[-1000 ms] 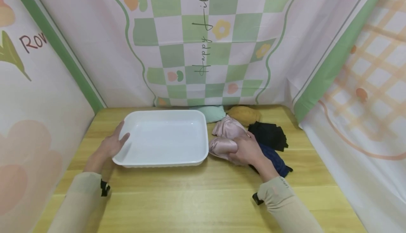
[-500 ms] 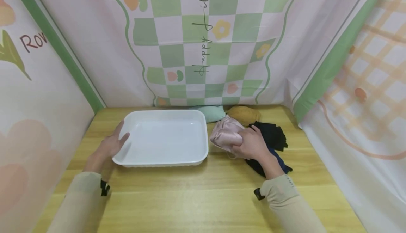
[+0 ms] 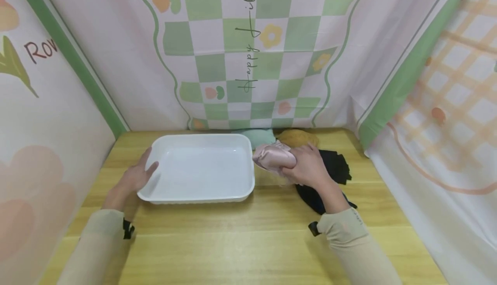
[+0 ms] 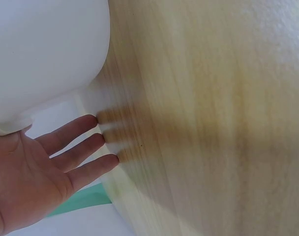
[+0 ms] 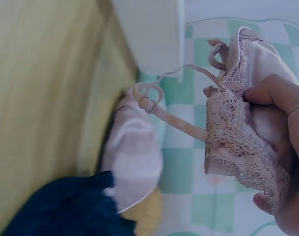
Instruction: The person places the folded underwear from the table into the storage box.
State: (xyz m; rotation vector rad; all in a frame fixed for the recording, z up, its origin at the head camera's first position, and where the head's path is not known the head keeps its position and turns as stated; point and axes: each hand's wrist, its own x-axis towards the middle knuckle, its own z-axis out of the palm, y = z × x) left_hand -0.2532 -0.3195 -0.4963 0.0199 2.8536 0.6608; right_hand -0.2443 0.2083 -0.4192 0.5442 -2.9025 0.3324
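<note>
My right hand (image 3: 308,166) grips a pink satin bra (image 5: 233,118) with lace edging. In the right wrist view its thumb presses on the satin, and a thin strap with a ring and slider hangs loose. The bra is lifted off the table beside the right rim of a white tray (image 3: 196,168). At the tray's left end rests my left hand (image 3: 136,177), its thumb over the rim. Its other visible fingers (image 4: 85,172) are spread and fairly straight in the left wrist view. Another pink satin piece (image 5: 132,152) lies below the held bra.
Behind the right hand lie a mint-green piece (image 3: 258,138), a mustard piece (image 3: 298,137) and a black garment (image 3: 335,166). A dark garment (image 3: 310,198) is partly under the right wrist. Printed curtains (image 3: 248,61) enclose the wooden table (image 3: 217,242).
The right hand has gathered the pink bra and raised it from the pile, bringing it slightly left toward the tray. The left hand and tray have stayed put.
</note>
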